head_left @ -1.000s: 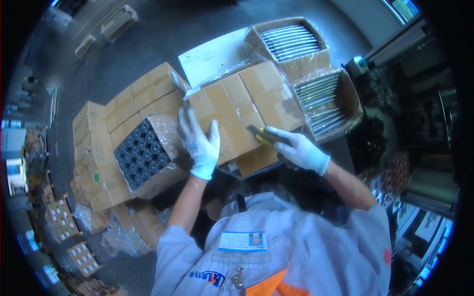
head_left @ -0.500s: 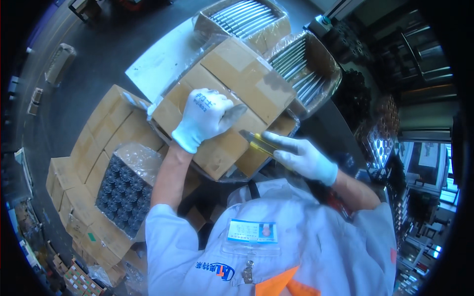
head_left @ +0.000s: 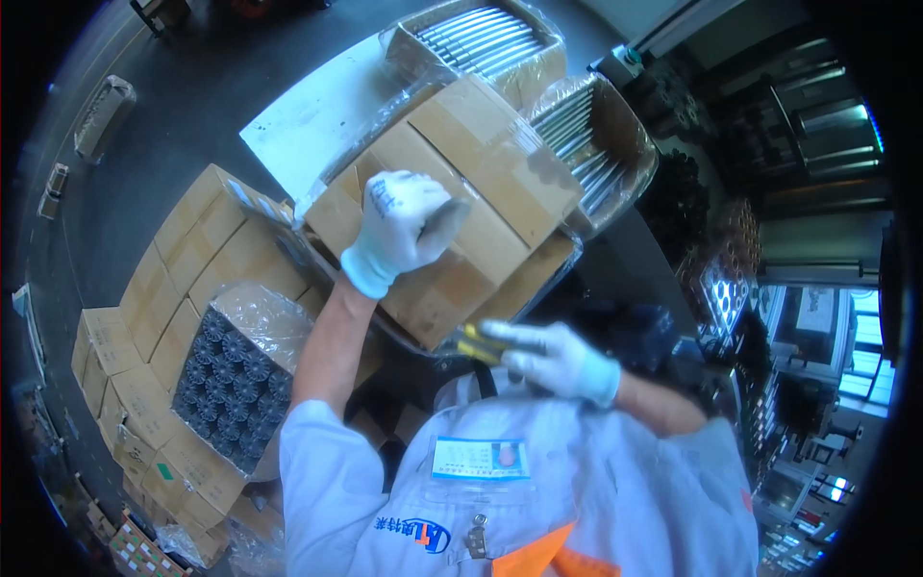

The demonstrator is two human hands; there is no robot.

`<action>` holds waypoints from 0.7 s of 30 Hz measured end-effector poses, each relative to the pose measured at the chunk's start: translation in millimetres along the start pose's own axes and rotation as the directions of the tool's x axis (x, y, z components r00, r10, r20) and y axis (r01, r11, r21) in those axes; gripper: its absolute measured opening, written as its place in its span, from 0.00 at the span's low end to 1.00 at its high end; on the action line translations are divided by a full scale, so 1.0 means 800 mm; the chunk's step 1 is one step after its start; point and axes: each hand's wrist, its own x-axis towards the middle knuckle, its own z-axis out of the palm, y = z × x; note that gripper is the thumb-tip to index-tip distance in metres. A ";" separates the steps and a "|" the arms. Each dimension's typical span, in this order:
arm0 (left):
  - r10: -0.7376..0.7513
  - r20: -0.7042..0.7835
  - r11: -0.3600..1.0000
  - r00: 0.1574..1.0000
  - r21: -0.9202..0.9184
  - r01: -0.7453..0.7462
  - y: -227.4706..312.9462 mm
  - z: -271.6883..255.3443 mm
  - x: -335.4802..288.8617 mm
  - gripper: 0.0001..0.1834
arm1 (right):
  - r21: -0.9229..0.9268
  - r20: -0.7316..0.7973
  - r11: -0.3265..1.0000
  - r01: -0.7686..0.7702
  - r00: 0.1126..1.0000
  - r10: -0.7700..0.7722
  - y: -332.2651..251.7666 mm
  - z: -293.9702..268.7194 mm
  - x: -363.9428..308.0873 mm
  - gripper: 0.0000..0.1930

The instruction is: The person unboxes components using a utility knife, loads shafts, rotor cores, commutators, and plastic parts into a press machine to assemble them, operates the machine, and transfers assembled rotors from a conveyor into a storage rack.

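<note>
"How is the grip?"
"The right hand (head_left: pixel 562 362) is closed around the yellow knife (head_left: pixel 479 352), near the close edge of the cardboard box (head_left: pixel 500 178)."
"And the left hand (head_left: pixel 409 226)?"
"Curled over the box; I cannot tell if it holds something. Better, I think, to point the knife away from it."

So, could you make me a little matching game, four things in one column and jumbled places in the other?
Things
1. Left hand in a white glove
2. Yellow hand tool, blurred
3. Dark, round, ribbed parts
4. Long, shiny metal rods

Places
A. Inside two open cardboard boxes on the far side
B. In the white-gloved right hand
C. Curled over the tan cardboard at the centre
D. Packed in an open carton at the person's left

Pairs: 1-C, 2-B, 3-D, 4-A
</note>
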 end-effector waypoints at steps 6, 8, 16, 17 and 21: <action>0.098 0.009 0.992 0.995 0.076 -0.099 0.015 -0.011 -0.017 0.14 | 0.251 -0.325 0.951 0.181 0.941 -0.093 -0.023 -0.064 0.002 0.27; 0.093 0.049 0.990 0.994 0.104 -0.098 0.019 -0.015 -0.024 0.11 | 0.294 -0.250 0.950 0.109 0.968 -0.033 -0.081 -0.075 0.072 0.27; 0.190 -0.013 0.981 0.982 0.049 -0.190 0.034 -0.024 -0.004 0.21 | -0.280 0.118 0.854 0.439 0.899 -0.423 -0.096 -0.029 0.205 0.30; 0.151 0.015 0.985 0.988 0.082 -0.152 0.036 -0.028 -0.009 0.22 | -0.272 0.062 0.859 0.434 0.899 -0.434 -0.094 -0.027 0.198 0.29; -0.098 0.118 0.969 0.988 0.240 0.067 0.041 -0.015 -0.016 0.15 | -0.843 -0.280 0.498 0.204 0.624 -0.729 -0.116 -0.076 0.172 0.26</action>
